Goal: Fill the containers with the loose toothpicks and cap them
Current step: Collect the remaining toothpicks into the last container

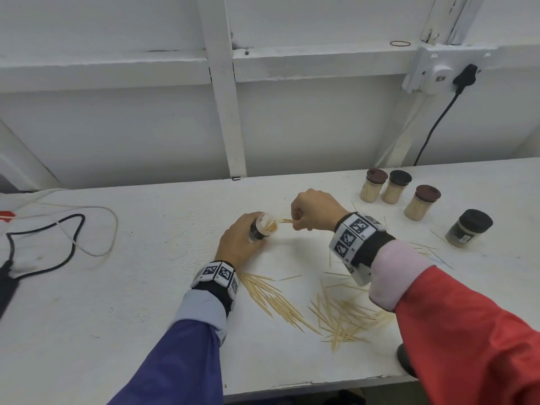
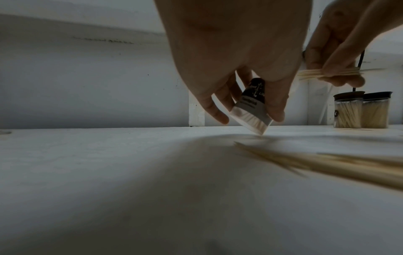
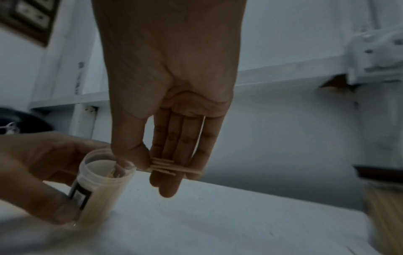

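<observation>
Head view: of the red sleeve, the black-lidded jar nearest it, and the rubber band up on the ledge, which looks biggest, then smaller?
1. Red sleeve, though it is nearest the camera.
2. Black-lidded jar.
3. Rubber band, farthest away.

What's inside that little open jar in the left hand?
A few toothpicks show through the open mouth of the jar, which the left hand holds tilted. How full it is, fingers and label hide.

L hand (image 1: 238, 239) low over tabletop (image 1: 146, 287), fingers + thumb curled round a tilted container (image 1: 261, 227), wrist near the surface. R hand (image 1: 314, 210) raised just beside it, thumb vs. fingers pinching a small toothpick bundle (image 3: 172, 167) at the container's mouth. Both forearms reach fwd, wrist bands on.
</observation>
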